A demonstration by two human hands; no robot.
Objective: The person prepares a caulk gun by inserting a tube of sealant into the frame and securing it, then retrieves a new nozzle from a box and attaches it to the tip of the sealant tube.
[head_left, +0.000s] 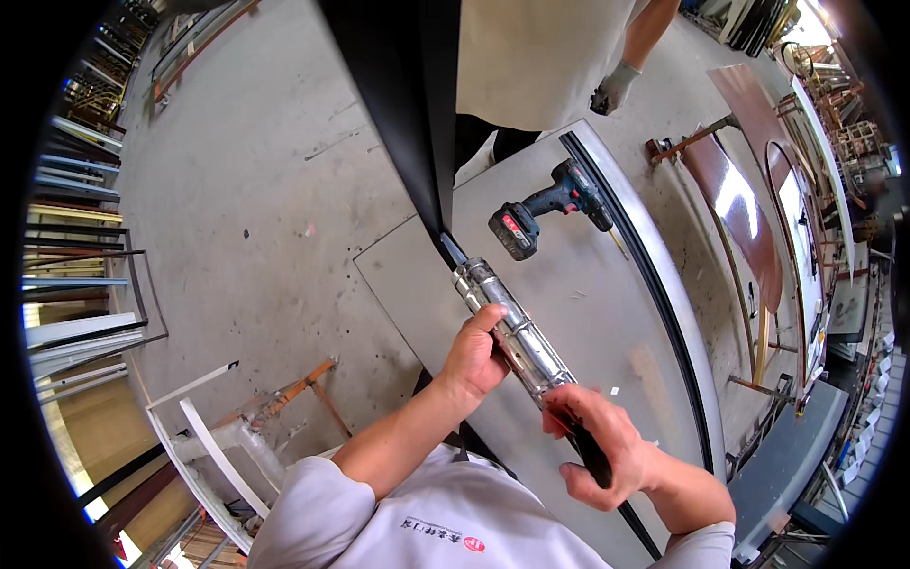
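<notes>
A silver caulking gun (523,334) lies slantwise in my hands above the grey panel. My left hand (476,358) is closed around its barrel from the left side, near the middle. At the rear, my right hand (599,446) is wrapped about the black handle (595,457). The nozzle (453,250) points away from me, its tip at the inner edge of a long black profile (403,85); whether it touches cannot be told. A cordless drill (555,211) with a dark battery rests on the grey panel (607,313), just beyond the gun.
Across the panel stands another person (540,62), a gloved hand (618,87) at their side. Black strips (654,284) run along the panel's right edge. Brown glossy panels (725,194) lean on racks at right. Metal profiles (81,256) fill the left side; a frame stand (284,394) is at lower left.
</notes>
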